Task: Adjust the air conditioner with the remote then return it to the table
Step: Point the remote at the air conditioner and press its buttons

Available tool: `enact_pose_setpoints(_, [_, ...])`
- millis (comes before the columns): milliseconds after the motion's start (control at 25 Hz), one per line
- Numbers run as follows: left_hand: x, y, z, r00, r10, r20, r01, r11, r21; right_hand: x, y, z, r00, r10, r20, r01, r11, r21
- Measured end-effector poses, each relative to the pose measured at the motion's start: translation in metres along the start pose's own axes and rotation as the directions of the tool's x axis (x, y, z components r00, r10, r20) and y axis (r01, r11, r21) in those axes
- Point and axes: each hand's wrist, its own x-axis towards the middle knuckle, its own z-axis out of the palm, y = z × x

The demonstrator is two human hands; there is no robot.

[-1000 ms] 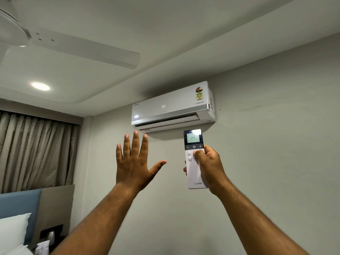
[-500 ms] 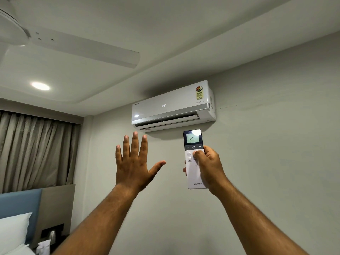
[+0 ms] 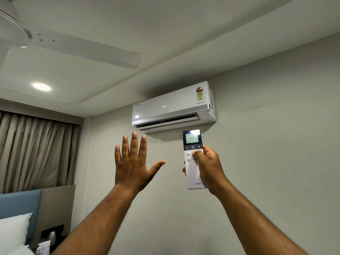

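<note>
A white air conditioner (image 3: 173, 107) hangs high on the wall, its front showing 24 and its lower flap open. Just below its right end I hold a white remote (image 3: 192, 144) upright, its lit screen reading 24. My right hand (image 3: 207, 166) is shut on the remote's lower half, with the thumb resting on the buttons under the dark band. My left hand (image 3: 133, 162) is raised beneath the unit's left part, palm toward the wall, fingers spread, holding nothing. No table is in view.
A white ceiling fan (image 3: 73, 50) spreads across the upper left, near a lit ceiling lamp (image 3: 41, 86). Beige curtains (image 3: 35, 151) hang at the left. Below them are a blue headboard (image 3: 18, 203), a white pillow (image 3: 12, 232) and a bedside shelf with a small kettle (image 3: 52, 235).
Almost nothing differs: both hands hold their places, with only a slight drift of the view.
</note>
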Motion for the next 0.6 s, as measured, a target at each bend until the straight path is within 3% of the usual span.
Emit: enact_pose_setpoints(600, [-0.0049,-0.0008,0.0028,1.0,0.001,0.021,-0.001,1.0,0.014,0.0006,0.0093,-0.0006,1.0,0.011,-0.001,-0.011,1.0,-0.009])
